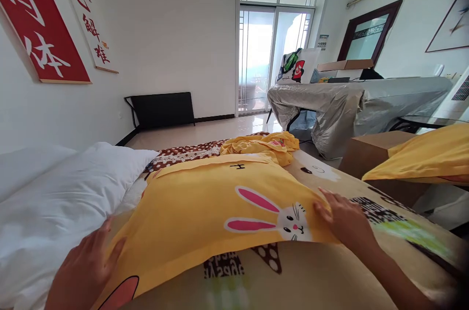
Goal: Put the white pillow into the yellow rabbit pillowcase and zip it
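Note:
A yellow pillow [190, 207] in a rabbit-print pillowcase lies across the bed in front of me. My left hand [86, 263] rests at its left edge, thumb apart from the fingers, which are stretched out. At the right end, beside the printed rabbit face, my right hand [342, 214] touches the pillow with its fingers extended. Neither hand is visibly closed around the fabric. A crumpled yellow cloth [256, 147] lies just beyond the pillow's far edge. The patterned beige bed sheet [308, 276] spreads underneath.
White pillows [62, 202] are on the left. A second yellow pillow [428, 156] lies at the right, over a cardboard box [370, 151]. Farther back stand a plastic-covered table [340, 104], a white bag [298, 65] on it, and a black folded panel [163, 110] against the wall.

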Demonstrator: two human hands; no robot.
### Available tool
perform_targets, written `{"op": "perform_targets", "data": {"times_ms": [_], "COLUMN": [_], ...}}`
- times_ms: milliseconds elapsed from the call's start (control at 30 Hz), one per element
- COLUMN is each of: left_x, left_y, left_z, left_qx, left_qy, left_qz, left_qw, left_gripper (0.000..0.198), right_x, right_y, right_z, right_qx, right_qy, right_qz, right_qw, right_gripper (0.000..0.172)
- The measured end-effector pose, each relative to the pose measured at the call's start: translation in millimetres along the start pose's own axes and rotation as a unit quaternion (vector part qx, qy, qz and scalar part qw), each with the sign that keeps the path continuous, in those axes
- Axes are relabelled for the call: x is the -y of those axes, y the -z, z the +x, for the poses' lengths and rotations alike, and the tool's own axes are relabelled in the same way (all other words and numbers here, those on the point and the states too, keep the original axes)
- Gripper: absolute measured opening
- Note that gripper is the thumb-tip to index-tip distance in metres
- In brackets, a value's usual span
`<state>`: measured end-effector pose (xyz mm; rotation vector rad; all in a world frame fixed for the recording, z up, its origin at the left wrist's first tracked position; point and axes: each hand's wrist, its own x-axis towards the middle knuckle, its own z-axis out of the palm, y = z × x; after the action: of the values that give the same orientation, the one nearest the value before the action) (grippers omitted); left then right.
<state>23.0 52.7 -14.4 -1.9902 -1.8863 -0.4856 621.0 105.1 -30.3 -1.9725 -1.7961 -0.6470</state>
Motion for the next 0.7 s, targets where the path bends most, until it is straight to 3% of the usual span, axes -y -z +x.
{"op": "perform_targets", "data": {"times_ms": [67,133,233,300,400,533,633,700], "left_x": [-54,-118,-189,-203,-173,-96,-50,-32], "left_y": [5.9,3.8,-11.8,-25.0,-42.2,-59.3,-70.6,-77.8], "left_z": [14,28,46,53,57,46,31,21], "left_qx": [-0.099,-0.106,-0.098,-0.105,-0.103,-0.091,-0.026,0.024], "left_qy": [-0.121,-0.222,-0.280,-0.282,-0.256,-0.188,-0.101,-0.057], "left_qz": [0.008,0.021,0.027,0.030,0.041,0.049,0.051,0.044], "left_qw": [0.988,0.969,0.954,0.953,0.960,0.977,0.993,0.997], "left_gripper": [0.067,0.084,0.093,0.089,0.081,0.086,0.077,0.074], "right_x": [59,121,188,202,178,108,63,45], "right_y": [21,34,32,19,-5,-30,-40,-43], "right_z": [-4,-10,-12,-7,5,14,16,16], "right_qx": [-0.040,-0.024,-0.054,-0.061,-0.064,-0.087,-0.091,-0.082], "right_qy": [0.171,0.299,0.378,0.377,0.346,0.270,0.215,0.188], "right_qz": [0.063,0.094,0.112,0.102,0.080,0.034,-0.006,-0.027], "right_qw": [0.982,0.949,0.917,0.918,0.933,0.958,0.972,0.978], "right_gripper": [0.060,0.076,0.086,0.084,0.081,0.077,0.073,0.069]}}
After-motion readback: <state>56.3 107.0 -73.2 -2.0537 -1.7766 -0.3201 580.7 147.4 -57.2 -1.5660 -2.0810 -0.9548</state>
